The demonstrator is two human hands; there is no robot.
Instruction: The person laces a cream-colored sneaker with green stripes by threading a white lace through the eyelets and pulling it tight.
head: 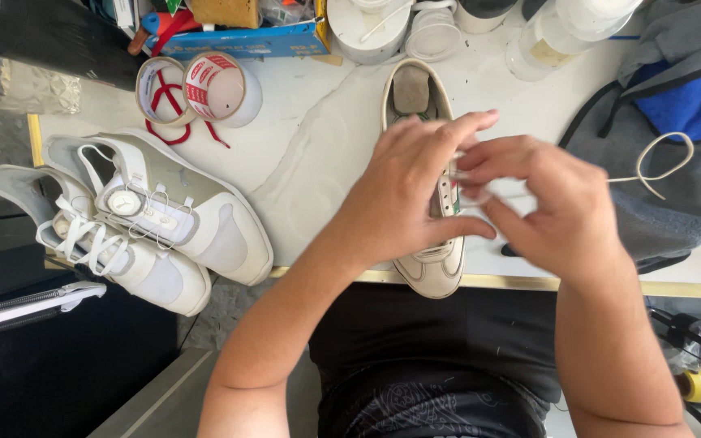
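White and cream leather makes the low shoe (436, 268) that lies on the pale table (310, 154), its toe pointing to the person and hanging a little over the gold edge. The left hand (403, 195) lies over the middle of the shoe, fingers stretched across the top and thumb pressed on the tongue. The right hand (545, 203) is just beside it, and its thumb and fingers pinch a thin white lace (665, 158), which runs to the right and makes a loop on a grey bag (667, 195). At the left, a pair of white sneakers (135, 223) sits on the table corner. Behind them stand two rolls of tape (200, 89) with red print.
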